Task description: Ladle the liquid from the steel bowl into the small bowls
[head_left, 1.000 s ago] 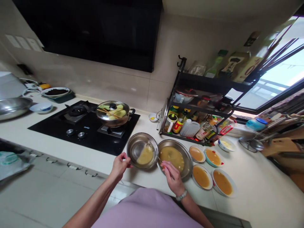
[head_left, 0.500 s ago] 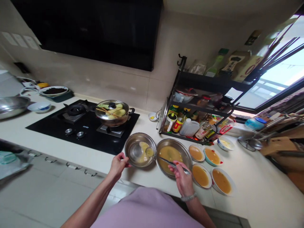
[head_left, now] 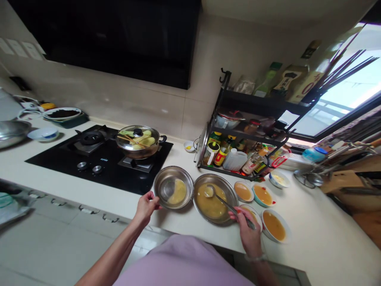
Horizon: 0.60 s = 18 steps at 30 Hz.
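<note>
My left hand [head_left: 148, 205] pinches the near-left rim of a steel bowl [head_left: 162, 180], which holds a thin pool of yellowish liquid [head_left: 179, 192] on its right side. Beside it stands a second steel bowl [head_left: 228, 183] with more brownish-yellow liquid. In my right hand [head_left: 246, 227] is the handle of a ladle [head_left: 209, 191]; its round scoop lies over the liquid of this second bowl. Just right of that are white bowls of orange-brown liquid, among them a small bowl [head_left: 242, 192], a teal-edged bowl [head_left: 264, 195] and a larger bowl [head_left: 275, 225]. My right hand partly hides another one.
A lidded pan [head_left: 138, 143] with green pieces and chopsticks sits on the black gas hob [head_left: 59, 153]. Behind the bowls stands a black rack [head_left: 235, 172] of bottles. A bowl of pale bits [head_left: 279, 179] and a steel ladle [head_left: 315, 180] lie to the right.
My right hand has moved right, carrying the ladle's scoop from the left steel bowl to the right one. The liquid in the left bowl has spread. My left hand keeps its hold.
</note>
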Tool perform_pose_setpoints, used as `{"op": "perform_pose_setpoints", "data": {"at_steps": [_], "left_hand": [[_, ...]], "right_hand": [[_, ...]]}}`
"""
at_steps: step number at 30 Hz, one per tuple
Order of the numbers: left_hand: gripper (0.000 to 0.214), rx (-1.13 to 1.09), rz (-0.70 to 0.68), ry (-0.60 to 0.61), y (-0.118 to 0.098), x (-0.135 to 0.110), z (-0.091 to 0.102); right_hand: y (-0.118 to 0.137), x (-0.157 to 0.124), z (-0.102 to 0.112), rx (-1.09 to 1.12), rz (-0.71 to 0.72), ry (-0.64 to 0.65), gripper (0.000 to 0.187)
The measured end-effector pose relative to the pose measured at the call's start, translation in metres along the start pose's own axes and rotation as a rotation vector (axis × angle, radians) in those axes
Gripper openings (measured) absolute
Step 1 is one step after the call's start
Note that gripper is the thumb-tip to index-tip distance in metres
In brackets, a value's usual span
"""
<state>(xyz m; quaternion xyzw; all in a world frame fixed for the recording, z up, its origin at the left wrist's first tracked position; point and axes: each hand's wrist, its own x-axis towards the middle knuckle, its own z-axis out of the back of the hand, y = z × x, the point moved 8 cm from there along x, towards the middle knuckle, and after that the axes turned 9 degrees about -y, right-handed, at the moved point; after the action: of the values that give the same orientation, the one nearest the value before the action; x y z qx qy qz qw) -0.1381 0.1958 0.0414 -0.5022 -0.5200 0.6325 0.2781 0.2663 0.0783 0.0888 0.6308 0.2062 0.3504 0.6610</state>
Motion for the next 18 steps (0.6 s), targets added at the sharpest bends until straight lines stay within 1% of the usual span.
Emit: {"op": "perform_pose_setpoints", "data": {"at_steps": [2, 5, 6, 7, 8, 10, 13, 16, 18], "left_hand": [[0.031, 0.000, -0.005, -0.001, 0.000, 0.000, 0.000], [0.032, 0.003, -0.014, 0.000, -0.002, -0.001, 0.000], [0.033, 0.006, -0.020, -0.001, -0.003, -0.002, 0.000], [0.033, 0.010, -0.027, 0.000, -0.004, -0.002, 0.000], [0.033, 0.014, -0.034, 0.003, -0.005, -0.003, 0.000], [0.034, 0.020, -0.048, 0.012, -0.007, -0.004, -0.001], [0.035, 0.030, -0.063, 0.025, -0.010, -0.006, -0.004], [0.032, 0.032, -0.080, 0.027, -0.013, -0.008, -0.005], [0.030, 0.031, -0.088, 0.029, -0.016, -0.010, -0.006]], "right_hand": [[0.008, -0.006, -0.002, -0.130, 0.199, 0.091, 0.027], [0.027, -0.027, -0.012, -0.245, 0.537, 0.217, 0.022], [0.034, -0.033, -0.016, -0.261, 0.610, 0.241, 0.023], [0.039, -0.039, -0.021, -0.262, 0.652, 0.259, 0.025], [0.045, -0.043, -0.026, -0.248, 0.666, 0.273, 0.027], [0.054, -0.049, -0.039, -0.189, 0.641, 0.304, 0.030], [0.063, -0.053, -0.067, -0.091, 0.578, 0.374, 0.029], [0.063, -0.054, -0.094, -0.043, 0.543, 0.433, 0.027], [0.056, -0.054, -0.107, -0.008, 0.479, 0.461, 0.024]]}}
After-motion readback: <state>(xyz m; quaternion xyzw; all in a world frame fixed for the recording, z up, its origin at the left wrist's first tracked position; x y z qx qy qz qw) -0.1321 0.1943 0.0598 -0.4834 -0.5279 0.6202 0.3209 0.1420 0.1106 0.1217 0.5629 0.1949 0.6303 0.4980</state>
